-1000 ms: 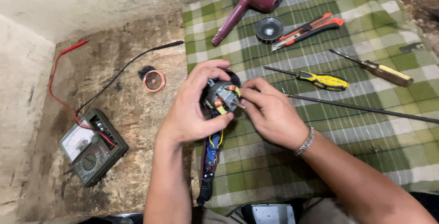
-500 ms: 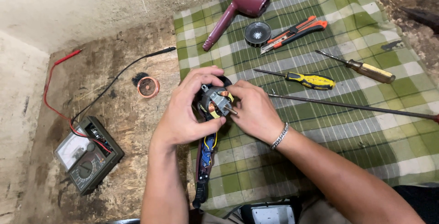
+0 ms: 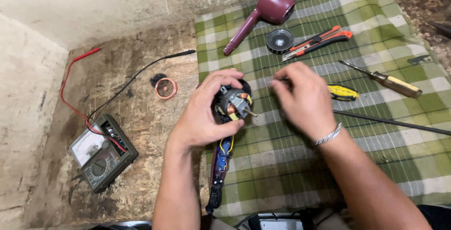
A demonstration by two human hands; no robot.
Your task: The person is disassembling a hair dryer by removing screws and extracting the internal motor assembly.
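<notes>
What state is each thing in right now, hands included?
Left hand: gripping the motor.
Motor: out of its shell, shaft bare, wires attached.
Right hand: off the motor, over the yellow-handled screwdriver.
Maroon shell: empty, lying on the checked cloth.
Multimeter: lying flat, both leads plugged in.
Utility knife: blade state unclear.

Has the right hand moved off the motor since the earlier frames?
Yes. The right hand has pulled away to the right of the small motor, which the left hand grips, and now covers part of the yellow-handled screwdriver.
</notes>
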